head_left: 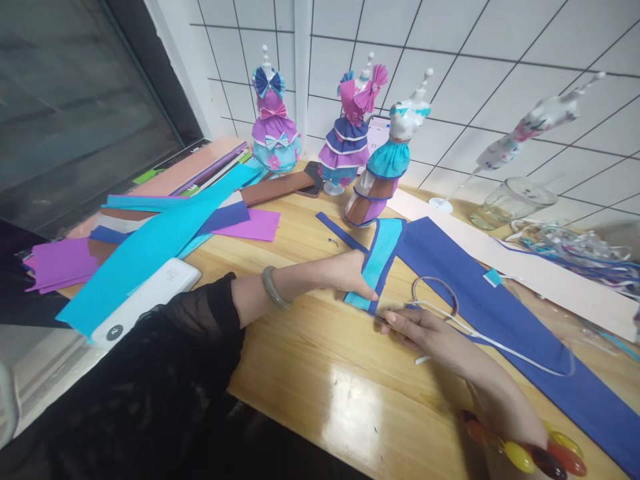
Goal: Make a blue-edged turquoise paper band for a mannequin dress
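My left hand (pixel 345 272) is closed on a turquoise strip with dark blue borders (pixel 383 247), its fingers near the strip's lower end. The strip bends at the top and slants down toward me. Just right of that end, my right hand (pixel 410 328) has its thumb and fingers pinched together low over the table. A thin dark thing shows at those fingertips, too small to make out. Behind my right hand lies a long dark blue sheet (pixel 465 287). A thin white cord (pixel 505 347) loops over it. A narrow dark blue strip (pixel 340 230) reaches left beyond my left hand.
Miniature dress forms in layered outfits (pixel 274 130) stand along the tiled wall; a bare one (pixel 530 130) tilts at the right, near a glass jar (pixel 515 200). Coloured sheets (pixel 170 233) and a white device (pixel 150 297) lie left. Tangled ribbons (pixel 575 243) lie at far right.
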`<state>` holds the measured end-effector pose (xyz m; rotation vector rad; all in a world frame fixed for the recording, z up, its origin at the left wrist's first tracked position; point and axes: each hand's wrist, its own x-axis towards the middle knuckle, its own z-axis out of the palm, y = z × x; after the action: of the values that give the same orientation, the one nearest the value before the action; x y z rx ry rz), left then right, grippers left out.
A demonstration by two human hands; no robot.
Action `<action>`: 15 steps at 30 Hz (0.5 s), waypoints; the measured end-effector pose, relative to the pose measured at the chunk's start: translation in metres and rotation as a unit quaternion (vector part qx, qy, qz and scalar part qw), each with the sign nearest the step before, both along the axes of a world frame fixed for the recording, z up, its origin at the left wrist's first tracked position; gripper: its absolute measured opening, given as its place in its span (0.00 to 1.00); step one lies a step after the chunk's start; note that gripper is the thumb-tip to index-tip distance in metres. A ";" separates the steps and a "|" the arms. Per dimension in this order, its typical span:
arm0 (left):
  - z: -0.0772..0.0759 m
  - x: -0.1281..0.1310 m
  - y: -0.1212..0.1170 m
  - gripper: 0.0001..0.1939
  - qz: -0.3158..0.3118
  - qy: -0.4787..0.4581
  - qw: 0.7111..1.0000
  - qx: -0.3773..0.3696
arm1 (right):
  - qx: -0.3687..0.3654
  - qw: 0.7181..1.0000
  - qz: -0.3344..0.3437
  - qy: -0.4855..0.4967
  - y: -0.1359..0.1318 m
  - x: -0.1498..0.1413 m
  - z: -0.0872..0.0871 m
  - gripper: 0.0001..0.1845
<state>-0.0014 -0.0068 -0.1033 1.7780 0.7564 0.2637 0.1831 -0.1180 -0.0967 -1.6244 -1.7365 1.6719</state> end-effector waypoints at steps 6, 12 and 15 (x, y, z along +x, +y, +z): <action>0.001 0.000 0.000 0.13 -0.010 -0.004 1.000 0.002 | 0.008 1.000 -0.003 0.002 0.000 -0.001 0.001 0.26; 0.000 -0.001 -0.001 0.14 -0.007 -0.021 1.000 -0.018 | 0.015 1.000 0.001 0.003 0.000 0.000 0.000 0.26; 0.001 -0.001 -0.002 0.14 0.009 -0.003 0.999 -0.032 | 0.018 1.000 0.003 0.003 0.000 0.001 -0.002 0.26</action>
<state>-0.0020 -0.0088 -0.1023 1.7100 0.7697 0.2541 0.1839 -0.1181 -0.0986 -1.5997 -1.7596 1.6354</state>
